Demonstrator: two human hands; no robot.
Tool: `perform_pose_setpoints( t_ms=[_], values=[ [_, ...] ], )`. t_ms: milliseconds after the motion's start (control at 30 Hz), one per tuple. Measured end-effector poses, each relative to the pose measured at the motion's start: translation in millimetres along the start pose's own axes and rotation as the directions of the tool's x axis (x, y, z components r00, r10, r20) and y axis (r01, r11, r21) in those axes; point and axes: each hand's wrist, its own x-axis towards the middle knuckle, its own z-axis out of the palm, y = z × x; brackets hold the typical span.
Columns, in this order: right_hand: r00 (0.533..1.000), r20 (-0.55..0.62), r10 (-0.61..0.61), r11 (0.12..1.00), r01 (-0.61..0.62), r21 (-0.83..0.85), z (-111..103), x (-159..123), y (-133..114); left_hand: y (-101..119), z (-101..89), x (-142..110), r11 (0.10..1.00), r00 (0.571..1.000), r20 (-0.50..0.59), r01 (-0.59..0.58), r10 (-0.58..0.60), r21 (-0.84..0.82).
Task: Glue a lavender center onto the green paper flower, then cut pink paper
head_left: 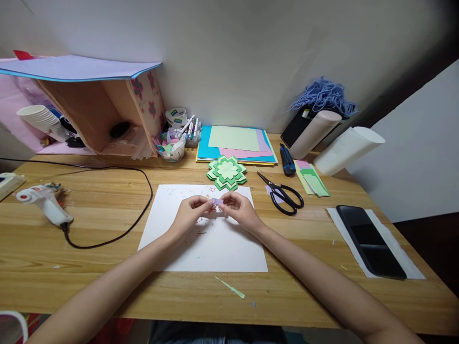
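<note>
Between both hands, above a white sheet of paper (229, 248), is a small piece of purple paper (217, 201). My left hand (191, 210) pinches its left end with thumb and finger. At its right end, my right hand (241, 209) is closed on it in the same way. Just beyond the hands lies a layered green paper flower (227, 172) with a pale centre. Black-handled scissors (281, 193) rest right of the sheet, partly over another purple paper scrap (273, 195).
A white glue gun (46, 205) with a looping black cord lies left. Coloured paper sheets (234, 138) are stacked behind the flower. A blue utility knife (287, 160), paper strips (311, 180) and a phone (371, 241) lie right. A box (147, 110) and scrap bowl (172, 150) stand back left.
</note>
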Motion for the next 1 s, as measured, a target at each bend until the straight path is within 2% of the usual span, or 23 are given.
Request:
perform_pose_setpoints(
  t_ms=[200, 400, 600, 700, 833, 933, 1000],
  values=[
    [1.000, 0.002, -0.001, 1.000, 0.001, 0.006, -0.7, 0.0, -0.7, 0.3, -0.6, 0.1, 0.996, 0.994, 0.094, 0.061, -0.055, -0.067],
    [1.000, 0.027, -0.009, 0.999, 0.010, -0.045, -0.3, 0.5, -0.7, -0.6, 0.0, -0.6, 1.000, 0.994, 0.106, 0.005, -0.006, 0.011],
    [0.995, -0.081, -0.062, 0.994, 0.054, -0.091, 3.9, -3.4, 0.1, -3.1, -0.1, 0.1, 1.000, 0.996, 0.090, 0.024, -0.024, 0.008],
    [0.978, -0.133, -0.160, 0.974, 0.135, -0.181, 6.4, -7.5, -3.1, -3.9, 2.0, -0.7, 0.999, 0.997, 0.077, 0.033, -0.030, -0.034],
    [0.922, -0.119, -0.368, 0.875, 0.301, -0.378, 6.9, -11.7, -7.4, -4.6, 3.8, -1.5, 0.998, 0.997, 0.072, 0.025, -0.020, -0.061],
    [0.857, -0.031, -0.514, 0.746, 0.428, -0.511, 4.5, -12.4, -7.1, -5.2, 3.8, -1.4, 0.998, 0.997, 0.079, 0.017, -0.012, -0.056],
    [0.821, 0.039, -0.570, 0.655, 0.482, -0.582, 2.3, -12.2, -5.3, -5.6, 3.4, -1.5, 0.999, 0.997, 0.082, 0.011, -0.007, -0.051]
  ],
)
